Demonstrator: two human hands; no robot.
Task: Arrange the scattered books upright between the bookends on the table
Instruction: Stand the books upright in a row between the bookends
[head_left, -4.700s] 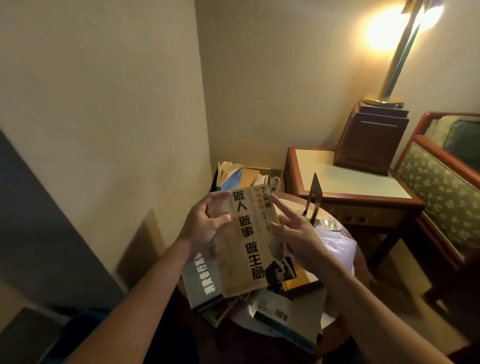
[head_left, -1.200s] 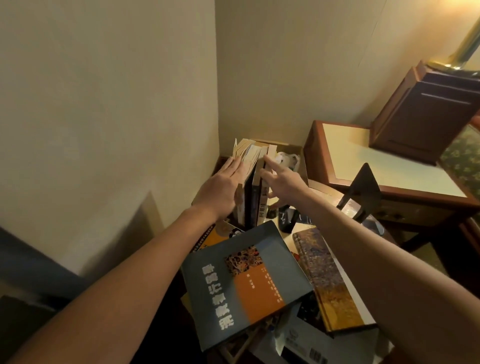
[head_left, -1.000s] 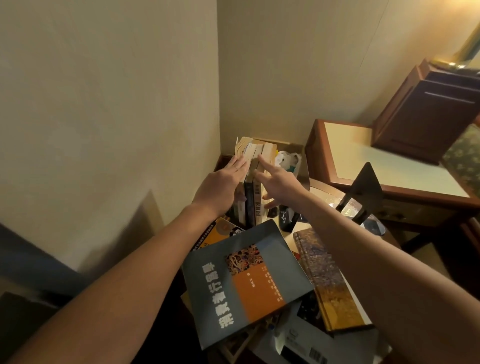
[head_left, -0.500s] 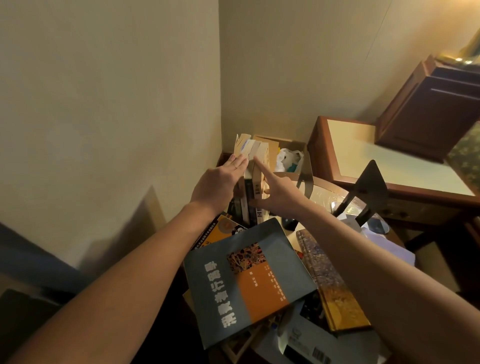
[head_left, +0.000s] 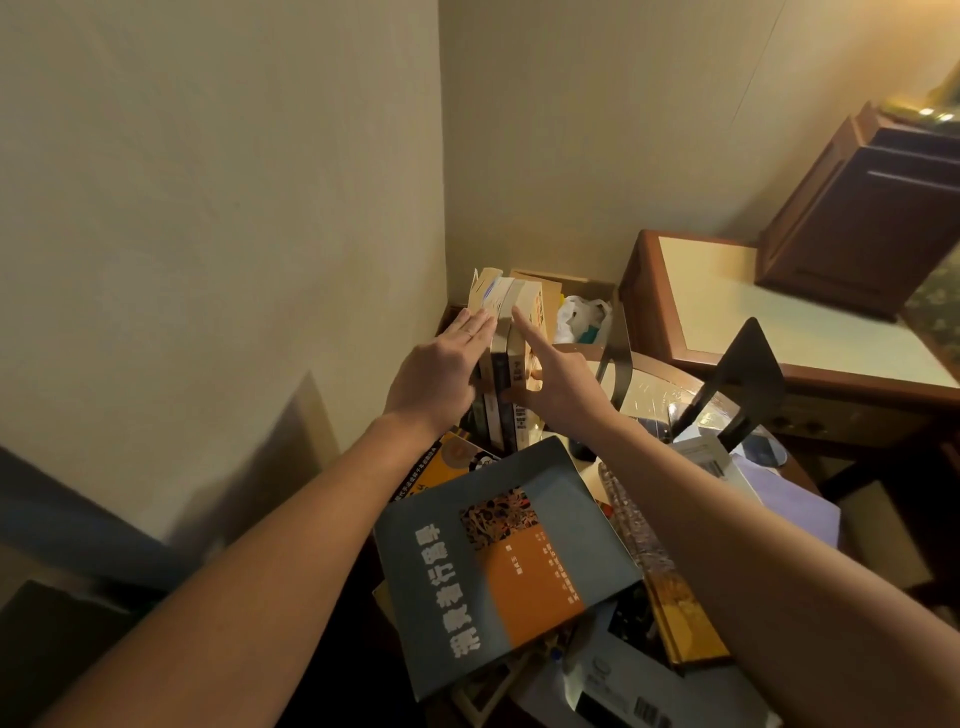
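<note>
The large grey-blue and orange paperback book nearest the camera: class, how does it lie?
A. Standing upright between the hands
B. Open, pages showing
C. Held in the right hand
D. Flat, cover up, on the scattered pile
D: the grey-blue and orange paperback book lies cover up on the pile, apart from the left hand and right hand, which flank the row of upright books behind it.

Matt paper book cover (head_left: 498, 561), glossy wooden side table (head_left: 641, 301), seemingly metal bookend (head_left: 737, 384).

Both bare forearms reach forward; the left hand (head_left: 441, 376) and right hand (head_left: 563, 387) are flat, fingers straight, palms turned toward each other
</note>
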